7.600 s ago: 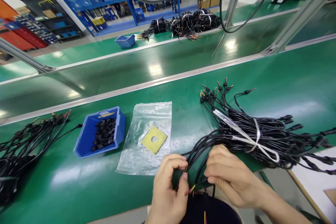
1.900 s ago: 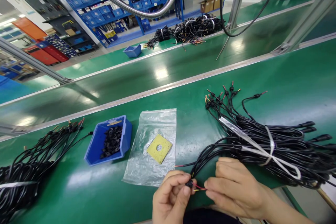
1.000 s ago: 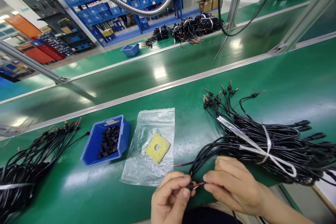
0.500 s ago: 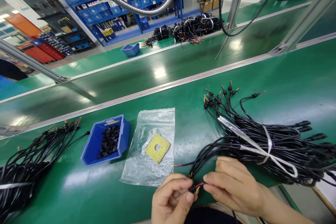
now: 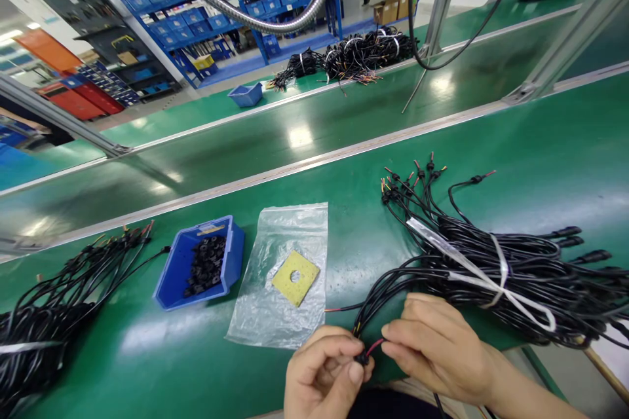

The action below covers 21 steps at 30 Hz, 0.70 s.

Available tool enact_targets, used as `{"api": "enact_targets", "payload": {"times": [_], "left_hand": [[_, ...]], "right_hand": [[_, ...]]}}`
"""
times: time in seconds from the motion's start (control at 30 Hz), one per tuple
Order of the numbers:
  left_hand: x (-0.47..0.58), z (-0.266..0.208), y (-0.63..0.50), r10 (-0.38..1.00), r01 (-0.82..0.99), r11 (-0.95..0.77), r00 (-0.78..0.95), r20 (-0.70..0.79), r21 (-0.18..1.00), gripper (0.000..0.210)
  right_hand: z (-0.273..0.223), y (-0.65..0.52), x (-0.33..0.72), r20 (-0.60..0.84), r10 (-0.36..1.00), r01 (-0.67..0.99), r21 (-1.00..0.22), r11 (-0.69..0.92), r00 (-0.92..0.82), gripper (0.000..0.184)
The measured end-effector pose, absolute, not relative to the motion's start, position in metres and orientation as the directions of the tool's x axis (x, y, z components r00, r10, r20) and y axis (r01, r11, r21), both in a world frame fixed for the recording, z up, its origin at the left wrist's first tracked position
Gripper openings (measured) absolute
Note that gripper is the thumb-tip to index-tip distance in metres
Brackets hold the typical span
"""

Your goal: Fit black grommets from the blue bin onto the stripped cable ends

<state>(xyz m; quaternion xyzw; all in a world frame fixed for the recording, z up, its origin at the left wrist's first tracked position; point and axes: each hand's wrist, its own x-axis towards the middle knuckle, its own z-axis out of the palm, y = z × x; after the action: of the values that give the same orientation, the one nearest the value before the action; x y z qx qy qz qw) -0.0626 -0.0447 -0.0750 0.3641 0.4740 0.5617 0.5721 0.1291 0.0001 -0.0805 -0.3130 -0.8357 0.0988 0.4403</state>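
My left hand (image 5: 327,373), at the bottom centre, is closed in a pinch on a small black fitting (image 5: 362,358) at the end of a black cable. A red wire (image 5: 375,346) comes out of that fitting. The fingertips of my right hand (image 5: 437,344) are closed on the wire's free end. Right behind the hands, several black cables (image 5: 378,291) curve away to a large tied bundle (image 5: 472,255) on the right. One cable end with a red tip (image 5: 334,309) pokes out just above my left hand. My fingers partly hide the fitting.
A clear plastic bag (image 5: 270,229) lies left of my hands, with a yellow square pad (image 5: 285,281) with a round hole on it. Beyond it stands a blue bin (image 5: 167,281) of black parts. Another cable bundle (image 5: 44,321) lies far left. A metal-edged rail (image 5: 275,177) crosses behind.
Both hands have stayed almost in place. The yellow wire that showed beside the red one is out of sight now, and the red wire shows more plainly between the hands.
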Motion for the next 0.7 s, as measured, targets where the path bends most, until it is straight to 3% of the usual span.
{"api": "enact_targets", "payload": {"times": [0.3,0.7], "left_hand": [[-0.063,-0.077,-0.045,0.982,-0.323,0.136,-0.078,-0.170,0.937,0.014],[-0.064,-0.087,-0.044,0.998,-0.168,-0.034,-0.056,0.025,0.985,0.009]], "right_hand": [[-0.080,0.002,0.130,0.650,0.592,0.382,-0.453,0.805,-0.477,0.023],[-0.076,0.005,0.128,0.612,0.556,0.350,-0.433,0.831,-0.562,0.026]]}}
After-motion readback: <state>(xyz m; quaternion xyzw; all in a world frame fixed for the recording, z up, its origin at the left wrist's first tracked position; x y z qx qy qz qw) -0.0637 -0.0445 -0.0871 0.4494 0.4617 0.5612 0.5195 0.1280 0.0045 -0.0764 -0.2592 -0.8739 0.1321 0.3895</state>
